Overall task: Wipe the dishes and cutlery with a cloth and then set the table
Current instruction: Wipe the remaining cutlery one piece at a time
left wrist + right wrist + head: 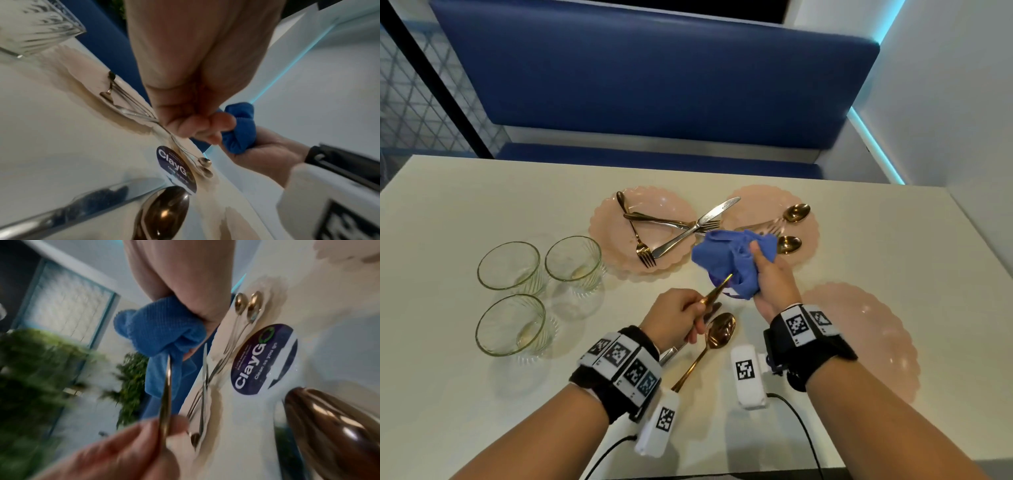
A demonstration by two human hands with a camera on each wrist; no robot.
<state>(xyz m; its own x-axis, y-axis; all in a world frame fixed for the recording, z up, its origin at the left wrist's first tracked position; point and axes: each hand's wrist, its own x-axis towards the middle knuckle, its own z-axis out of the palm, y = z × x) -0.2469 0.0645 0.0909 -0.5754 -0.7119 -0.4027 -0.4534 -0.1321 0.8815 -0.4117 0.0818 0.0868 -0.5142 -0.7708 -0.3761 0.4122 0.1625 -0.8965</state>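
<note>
1. Blue, waffle-textured cloth [732, 260] sits bunched in the right hand [774, 287], whose fingers and thumb curl round it above the table [482, 394]
2. Gold-coloured utensil handle [717, 289], thin and shiny, is pinched between the thumb and fingers of the left hand [678, 317]; its far end disappears into the cloth, so which kind of utensil it is cannot be told
3. Just beside the left hand a gold spoon [717, 334] lies bowl-up on the table, next to a silver knife [72, 209] seen close in the left wrist view
4. Toward the bench, a scalloped pink plate [606, 212] carries two forks and a knife crossed over each other; a second pink plate [808, 240] to its right holds two gold spoons and a fork
5. A third pink plate [876, 342] lies near the right wrist
6. Three clear ribbed glasses [510, 263] stand upright in a cluster on the left
7. A round dark sticker [263, 358] reading "ClayGo" is stuck to the table under the hands
</note>
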